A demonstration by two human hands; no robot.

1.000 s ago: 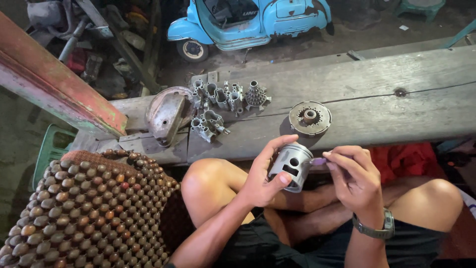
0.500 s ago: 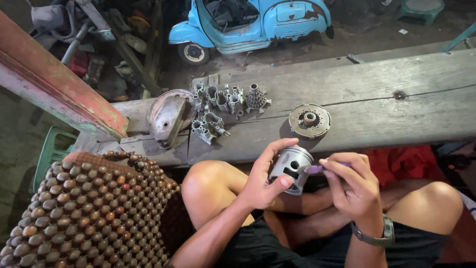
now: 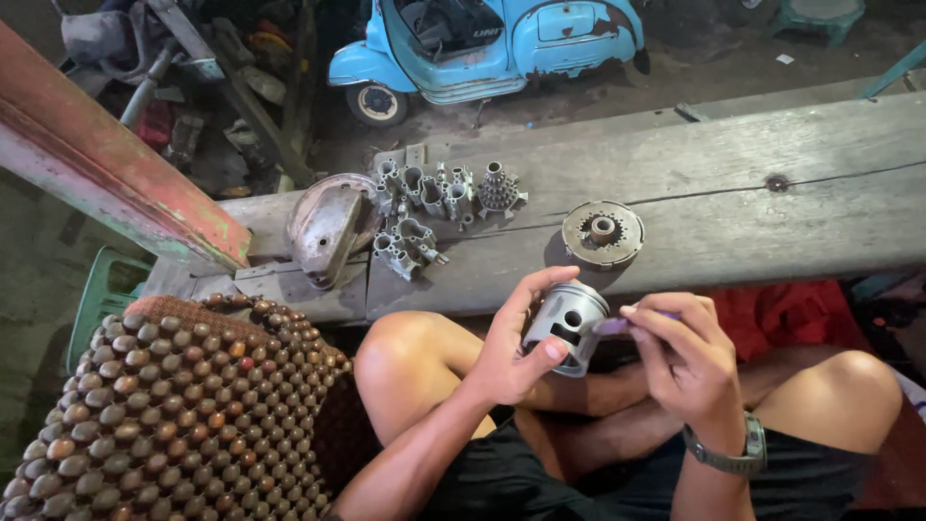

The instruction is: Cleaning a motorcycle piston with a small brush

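My left hand (image 3: 511, 347) grips a grey metal piston (image 3: 566, 324) above my lap, thumb on its lower side and fingers over its top. My right hand (image 3: 680, 359), with a watch on the wrist, pinches a small purple strip (image 3: 612, 327) and presses its end against the side of the piston. I sit cross-legged with bare knees, in front of a wooden plank bench (image 3: 733, 193).
On the bench lie a round clutch disc (image 3: 603, 233), a cluster of grey engine castings (image 3: 431, 205) and a curved metal cover (image 3: 328, 228). A beaded seat mat (image 3: 164, 415) is at my left. A light blue scooter (image 3: 482, 43) stands beyond, a red beam (image 3: 106, 169) at left.
The hands and the piston have stayed in nearly the same place; my right hand has shifted slightly with the purple strip against the piston.
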